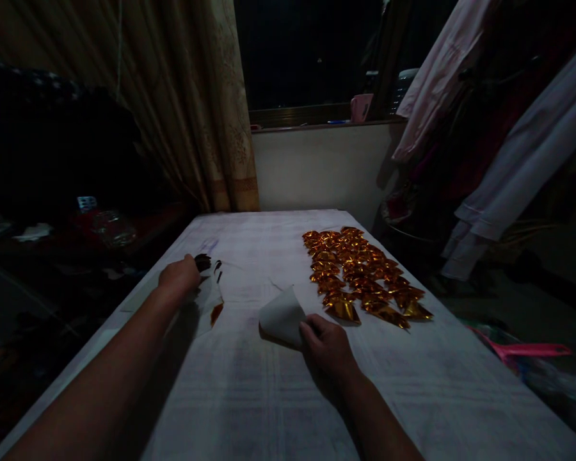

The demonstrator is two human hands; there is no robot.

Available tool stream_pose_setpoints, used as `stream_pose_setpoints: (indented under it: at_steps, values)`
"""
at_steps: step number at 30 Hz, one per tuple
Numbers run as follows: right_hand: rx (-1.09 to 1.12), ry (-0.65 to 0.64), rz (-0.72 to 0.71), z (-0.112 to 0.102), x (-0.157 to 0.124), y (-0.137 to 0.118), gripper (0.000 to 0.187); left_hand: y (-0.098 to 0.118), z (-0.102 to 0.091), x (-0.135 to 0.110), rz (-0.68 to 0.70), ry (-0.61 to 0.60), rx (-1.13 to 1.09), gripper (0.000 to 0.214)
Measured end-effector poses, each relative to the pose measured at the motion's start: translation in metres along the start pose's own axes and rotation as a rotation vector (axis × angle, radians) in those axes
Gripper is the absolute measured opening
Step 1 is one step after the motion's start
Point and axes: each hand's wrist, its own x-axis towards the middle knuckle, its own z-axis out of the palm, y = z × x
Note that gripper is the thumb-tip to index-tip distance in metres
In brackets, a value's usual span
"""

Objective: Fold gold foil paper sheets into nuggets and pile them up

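Observation:
My right hand [327, 346] is closed on a white sheet of paper [283, 315] that curls up from the cloth-covered table [249, 397]. My left hand [178, 276] reaches out to the left side, fingers closed over a stack of foil sheets [210, 289] with dark and gold edges showing. To the right of the paper, several folded gold foil pieces [362, 275] lie in rows on the cloth.
A beige curtain [192, 102] hangs at the back left beside a dark window. A pink cup [361, 107] stands on the sill. Pale garments [518, 160] hang at the right. Dark clutter fills the left side; a pink object [528, 350] lies low right.

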Motion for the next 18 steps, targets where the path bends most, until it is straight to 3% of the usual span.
stream_pose_setpoints:
  at_steps: [5, 8, 11, 18]
  values:
    - [-0.012, -0.009, 0.012, 0.0, 0.0, 0.004, 0.033, 0.048, 0.039, -0.028, 0.032, -0.018, 0.037, 0.051]
    - [-0.032, -0.017, 0.017, -0.001, 0.0, 0.005, 0.033, 0.062, 0.058, -0.047, 0.06, -0.008, 0.06, 0.056]
    - [-0.059, -0.028, 0.019, -0.002, -0.001, 0.003, 0.033, 0.058, 0.065, -0.057, 0.094, -0.008, 0.075, 0.052]
    - [0.026, 0.001, 0.062, 0.001, 0.002, 0.007, 0.037, 0.039, 0.06, -0.056, 0.157, -0.027, 0.066, 0.053]
